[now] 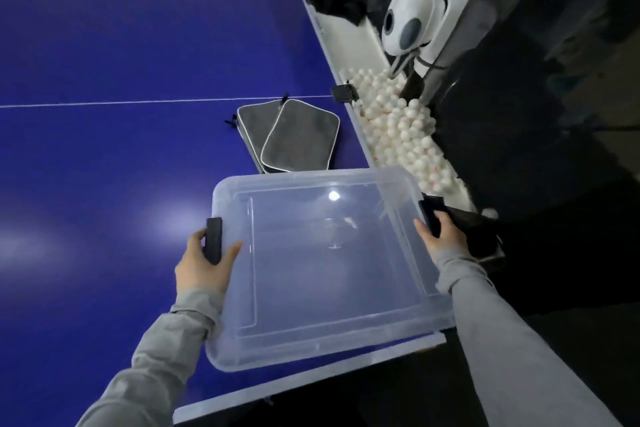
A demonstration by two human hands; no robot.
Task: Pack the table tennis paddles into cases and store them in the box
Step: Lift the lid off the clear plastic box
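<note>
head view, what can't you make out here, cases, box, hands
- Two grey cases: head view, zipped, so whether paddles are inside is hidden.
- Clear box: lid glare blurs its inside.
- Right hand: fingers hidden behind the black latch.
- Left hand: fingertips hidden behind the other latch.

Left of box: bare blue bench (104, 166), wide free room
Beyond box: two grey paddle cases (291, 135) overlapping, just beside lidded clear box (322, 260)
Right edge: trough of white balls (398, 121), ball machine (408, 24) block passage
</note>
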